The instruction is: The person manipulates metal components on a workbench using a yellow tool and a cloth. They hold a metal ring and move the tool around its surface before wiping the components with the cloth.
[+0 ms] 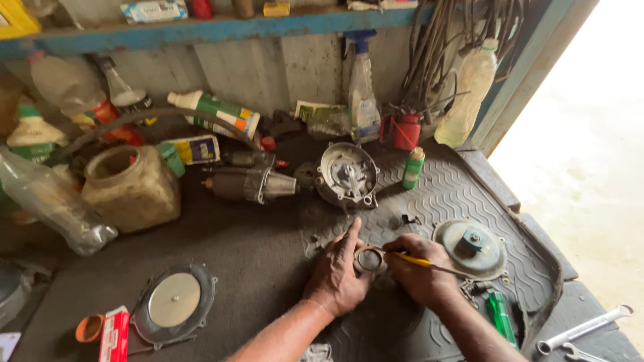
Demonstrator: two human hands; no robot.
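Both hands [379, 265] grip a small ring [369, 259] (half hidden), right adds yellow tool [410, 259].

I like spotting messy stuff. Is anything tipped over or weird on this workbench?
Yes. A clear plastic bottle lies on its side at the left edge, and a green and white tube lies flat near the wall. The yellowish jar looks grimy and has no lid. The left hand and right hand hold a small metal ring.

A: What colours are near the hands?
B: A yellow tool handle [410, 259], a green screwdriver handle [500, 317], a dark grey mat [463, 191] with a wavy ribbed pattern.
A: And further back?
B: A blue shelf [221, 28], a small green bottle [413, 168], a red can [406, 131].
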